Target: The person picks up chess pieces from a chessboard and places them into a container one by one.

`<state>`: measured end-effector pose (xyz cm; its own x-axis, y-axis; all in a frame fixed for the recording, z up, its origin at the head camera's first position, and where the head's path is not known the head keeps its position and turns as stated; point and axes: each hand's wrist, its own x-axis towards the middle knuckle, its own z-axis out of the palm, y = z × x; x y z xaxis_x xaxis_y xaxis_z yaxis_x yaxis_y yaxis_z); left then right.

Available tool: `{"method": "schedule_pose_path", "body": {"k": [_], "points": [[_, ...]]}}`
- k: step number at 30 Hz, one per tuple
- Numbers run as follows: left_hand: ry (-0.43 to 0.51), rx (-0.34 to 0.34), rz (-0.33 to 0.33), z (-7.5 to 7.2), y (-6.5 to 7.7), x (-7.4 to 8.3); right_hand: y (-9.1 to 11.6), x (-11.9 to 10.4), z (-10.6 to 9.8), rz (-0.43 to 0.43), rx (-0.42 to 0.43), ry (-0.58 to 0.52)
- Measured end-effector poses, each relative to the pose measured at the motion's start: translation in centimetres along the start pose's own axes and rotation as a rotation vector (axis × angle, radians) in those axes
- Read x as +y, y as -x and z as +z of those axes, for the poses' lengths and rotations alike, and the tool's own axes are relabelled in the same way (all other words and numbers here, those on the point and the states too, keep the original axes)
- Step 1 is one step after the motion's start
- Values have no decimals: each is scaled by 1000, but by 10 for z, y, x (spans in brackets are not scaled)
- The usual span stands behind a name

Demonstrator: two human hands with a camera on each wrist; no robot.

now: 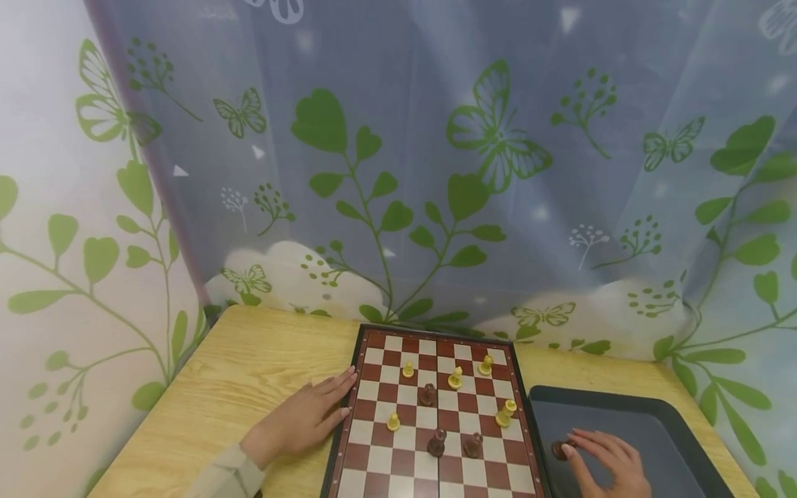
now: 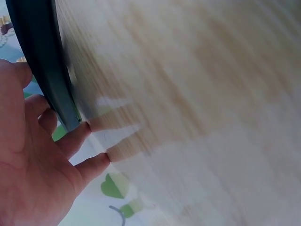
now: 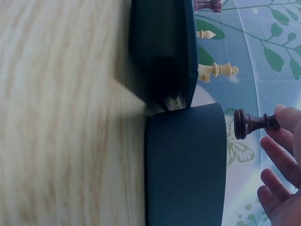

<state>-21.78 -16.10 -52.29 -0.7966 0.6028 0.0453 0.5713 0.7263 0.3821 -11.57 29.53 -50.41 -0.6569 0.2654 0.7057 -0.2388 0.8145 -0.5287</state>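
Note:
My right hand (image 1: pixel 607 462) pinches a dark brown chess piece (image 3: pixel 249 123) by its top between thumb and fingertips. The piece hangs upright, base down, over the dark tray (image 1: pixel 629 408); its head is hidden by the fingers. My left hand (image 1: pixel 305 413) lies with fingers extended against the left edge of the chessboard (image 1: pixel 405 477). On the board stand several cream pieces, among them a tall one (image 1: pixel 506 413) near the right side and a pawn (image 1: pixel 393 422) at left. Dark pieces stand there too: one mid-board (image 1: pixel 427 395), a rook (image 1: pixel 437 443) and another (image 1: pixel 473 445) nearer me.
The wooden table (image 1: pixel 268 353) carries the board, with the tray close along its right side. A patterned curtain (image 1: pixel 405 173) with green leaves and butterflies hangs behind the table and at both sides.

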Motion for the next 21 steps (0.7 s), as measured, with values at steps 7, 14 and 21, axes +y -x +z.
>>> {"method": "schedule_pose_path", "body": {"k": [7,14,21], "points": [[-23,22,18,1,1,-1,-1,3,-2,14,18,5],[-36,28,22,0,0,1,-3,10,-7,35,2,37],[-82,38,35,-2,0,1,-6,13,-9,25,22,18]]}}
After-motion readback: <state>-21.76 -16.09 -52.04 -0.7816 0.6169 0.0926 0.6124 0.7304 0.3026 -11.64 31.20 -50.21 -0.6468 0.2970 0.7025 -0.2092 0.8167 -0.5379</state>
